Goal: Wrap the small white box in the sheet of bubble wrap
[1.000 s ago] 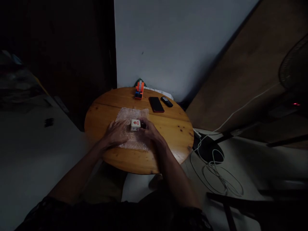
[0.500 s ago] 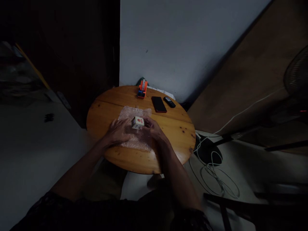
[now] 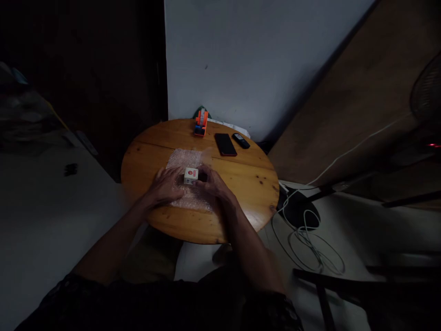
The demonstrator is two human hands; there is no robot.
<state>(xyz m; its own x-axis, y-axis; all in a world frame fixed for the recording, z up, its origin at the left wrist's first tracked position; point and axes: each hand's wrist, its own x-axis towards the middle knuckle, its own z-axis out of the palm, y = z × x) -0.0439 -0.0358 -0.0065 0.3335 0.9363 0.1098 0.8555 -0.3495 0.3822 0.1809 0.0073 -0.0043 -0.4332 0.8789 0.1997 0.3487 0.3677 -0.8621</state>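
A small white box (image 3: 190, 175) with a red mark stands on a sheet of bubble wrap (image 3: 193, 200) on the round wooden table (image 3: 248, 188). To the box's left, my left hand (image 3: 165, 186) lies with its fingers spread over the edge of the wrap, holding nothing. My right hand (image 3: 212, 183) is curled at the box's right side, thumb and fingers touching or very near it. The dim light blurs the exact contact.
An orange tape dispenser (image 3: 201, 122), a black phone (image 3: 225, 145) and a small keypad phone (image 3: 241, 140) sit at the table's back. Pale cable (image 3: 305, 234) coils on the floor to the right, near a fan (image 3: 427, 87). A wall rises behind the table.
The box has shifted slightly left on the wrap and turned so its front faces me more. My right hand has moved left with it. The view has shifted a little.
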